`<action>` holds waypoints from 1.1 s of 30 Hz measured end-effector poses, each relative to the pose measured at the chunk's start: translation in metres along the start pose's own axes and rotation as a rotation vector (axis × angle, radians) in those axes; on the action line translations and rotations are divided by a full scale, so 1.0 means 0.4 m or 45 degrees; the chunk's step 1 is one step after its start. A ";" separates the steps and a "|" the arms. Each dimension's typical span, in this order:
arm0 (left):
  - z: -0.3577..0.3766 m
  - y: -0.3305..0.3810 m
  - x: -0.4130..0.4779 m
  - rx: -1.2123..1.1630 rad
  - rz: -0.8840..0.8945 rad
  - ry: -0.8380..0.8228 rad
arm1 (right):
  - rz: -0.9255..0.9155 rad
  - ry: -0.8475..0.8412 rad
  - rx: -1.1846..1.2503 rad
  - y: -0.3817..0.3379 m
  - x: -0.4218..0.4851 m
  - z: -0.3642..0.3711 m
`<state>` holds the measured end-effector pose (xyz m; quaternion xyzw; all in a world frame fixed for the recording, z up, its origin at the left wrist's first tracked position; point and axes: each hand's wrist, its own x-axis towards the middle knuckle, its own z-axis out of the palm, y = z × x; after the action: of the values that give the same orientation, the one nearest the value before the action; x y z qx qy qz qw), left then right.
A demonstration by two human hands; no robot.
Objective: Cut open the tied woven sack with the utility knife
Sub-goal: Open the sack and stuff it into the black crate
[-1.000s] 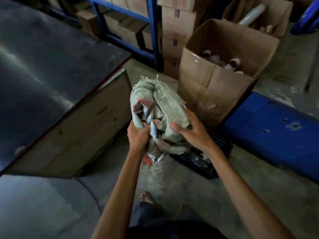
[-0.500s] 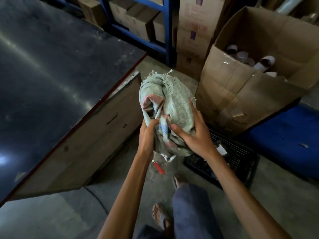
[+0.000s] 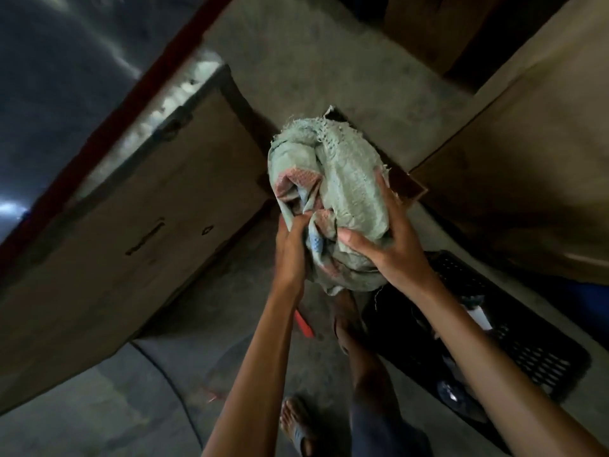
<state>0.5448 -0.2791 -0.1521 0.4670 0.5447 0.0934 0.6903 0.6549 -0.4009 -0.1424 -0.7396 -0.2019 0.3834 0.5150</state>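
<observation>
A crumpled pale green woven sack (image 3: 342, 192) with pink and blue patches and a frayed top edge is held up in front of me. My left hand (image 3: 291, 252) pinches a fold at its lower left. My right hand (image 3: 392, 245) wraps around its right side, thumb pressed into the cloth. A thin red object (image 3: 304, 324), possibly the utility knife, shows just under my left forearm. I cannot tell whether it is held or lies on the floor.
A dark-topped table (image 3: 66, 94) with a wooden side panel (image 3: 131, 242) stands to the left. A large cardboard box (image 3: 527, 159) is at the right, with a black plastic crate (image 3: 534, 351) on the concrete floor below it. My sandalled foot (image 3: 296, 420) and a cable (image 3: 171, 384) are below.
The view has tilted down and closer to the floor, and the shelves have left the frame. Both hands keep the same hold on the sack, and my legs have stepped forward.
</observation>
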 end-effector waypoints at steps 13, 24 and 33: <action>0.118 -0.185 0.536 0.093 -0.244 0.001 | 0.204 -0.039 -0.086 0.392 0.459 0.015; 0.108 -0.329 0.665 0.537 -0.288 -0.070 | 0.562 -0.264 -0.545 0.611 0.507 0.041; 0.077 -0.298 0.499 0.791 0.086 -0.070 | 0.503 -0.268 -0.706 0.516 0.360 0.078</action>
<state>0.6032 -0.2337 -0.3746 0.6758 0.5125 -0.0675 0.5255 0.7006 -0.3623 -0.3889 -0.8324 -0.2031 0.4805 0.1870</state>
